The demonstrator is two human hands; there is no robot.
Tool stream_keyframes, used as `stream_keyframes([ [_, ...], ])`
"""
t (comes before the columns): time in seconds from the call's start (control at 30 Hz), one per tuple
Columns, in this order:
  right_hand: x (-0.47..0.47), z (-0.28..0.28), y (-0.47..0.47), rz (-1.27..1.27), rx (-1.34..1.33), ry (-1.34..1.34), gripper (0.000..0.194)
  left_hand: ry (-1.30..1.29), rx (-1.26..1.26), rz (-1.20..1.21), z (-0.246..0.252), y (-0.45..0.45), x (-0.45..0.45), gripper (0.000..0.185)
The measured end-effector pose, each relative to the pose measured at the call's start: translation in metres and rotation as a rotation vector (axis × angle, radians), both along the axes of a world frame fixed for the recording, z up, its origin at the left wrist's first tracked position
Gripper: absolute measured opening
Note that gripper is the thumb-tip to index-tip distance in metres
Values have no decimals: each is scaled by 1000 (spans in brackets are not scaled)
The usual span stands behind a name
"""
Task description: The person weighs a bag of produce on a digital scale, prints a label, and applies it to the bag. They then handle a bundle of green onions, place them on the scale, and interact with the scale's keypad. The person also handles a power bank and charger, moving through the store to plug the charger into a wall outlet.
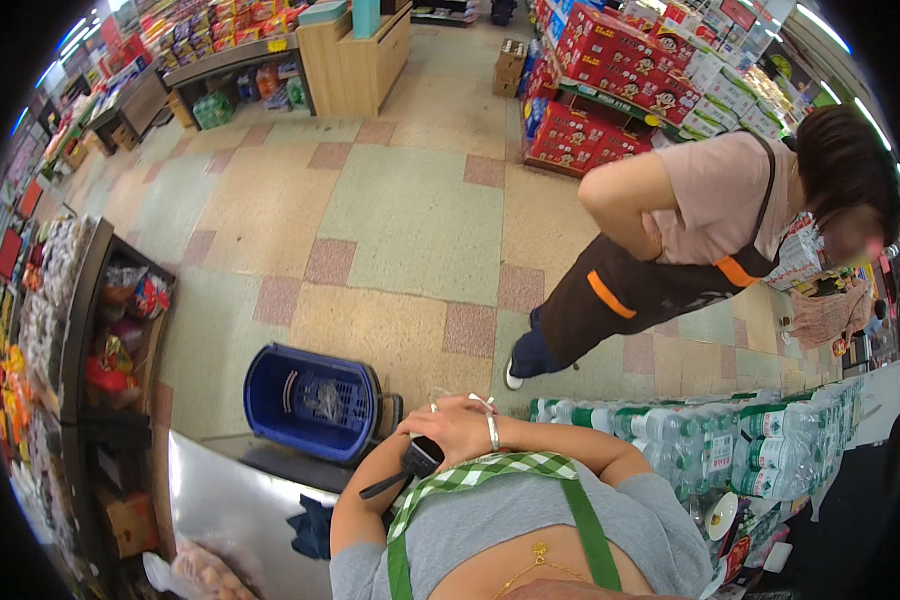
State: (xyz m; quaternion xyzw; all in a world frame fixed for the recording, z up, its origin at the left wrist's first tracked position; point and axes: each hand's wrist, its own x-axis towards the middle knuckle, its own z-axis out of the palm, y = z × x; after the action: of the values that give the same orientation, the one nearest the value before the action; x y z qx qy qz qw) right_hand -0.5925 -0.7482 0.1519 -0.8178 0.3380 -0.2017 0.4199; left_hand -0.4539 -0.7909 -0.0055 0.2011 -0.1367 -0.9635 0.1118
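My hands meet in front of my waist, over the green-and-white checked apron [487, 466]. My right hand [454, 431], with a silver bangle [493, 433] at its wrist, lies across my left hand [471, 404], which is mostly hidden beneath it. A black strapped device [422, 457] sits at my left wrist. Something thin and white [483, 400] shows by the fingers; whether it is held cannot be told. Just beyond my left forearm stands a blue plastic shopping basket [270, 409] with crumpled clear plastic inside.
A co-worker in a dark apron [607, 300] stands ahead right. Shrink-wrapped water bottles [712, 442] are stacked at my right. A metal counter [225, 487] holds a dark cloth [313, 527] and a bagged item [202, 574]. Shelving [82, 315] lines the left; red cartons [615, 60] stand ahead.
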Motion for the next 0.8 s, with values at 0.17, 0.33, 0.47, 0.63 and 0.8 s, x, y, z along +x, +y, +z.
stream_keyframes([
  [0.17, -13, 23, -71, -48, 245, 21, 77, 211, 160, -26, 1, -61, -22, 32],
  [0.33, -39, -13, -136, -226, 480, -409, 69, 361, 211, 62, -1, -109, -40, 30],
  [0.47, -57, -24, -196, -362, 626, -562, 72, -15, -7, 391, -38, -145, -41, 31],
  [0.63, -58, -12, -274, -407, 541, -514, 78, -218, -146, 638, 25, -201, -31, 20],
  [0.8, -51, -23, -340, -473, 643, -498, 80, -155, -363, 743, 50, -263, -15, 38],
])
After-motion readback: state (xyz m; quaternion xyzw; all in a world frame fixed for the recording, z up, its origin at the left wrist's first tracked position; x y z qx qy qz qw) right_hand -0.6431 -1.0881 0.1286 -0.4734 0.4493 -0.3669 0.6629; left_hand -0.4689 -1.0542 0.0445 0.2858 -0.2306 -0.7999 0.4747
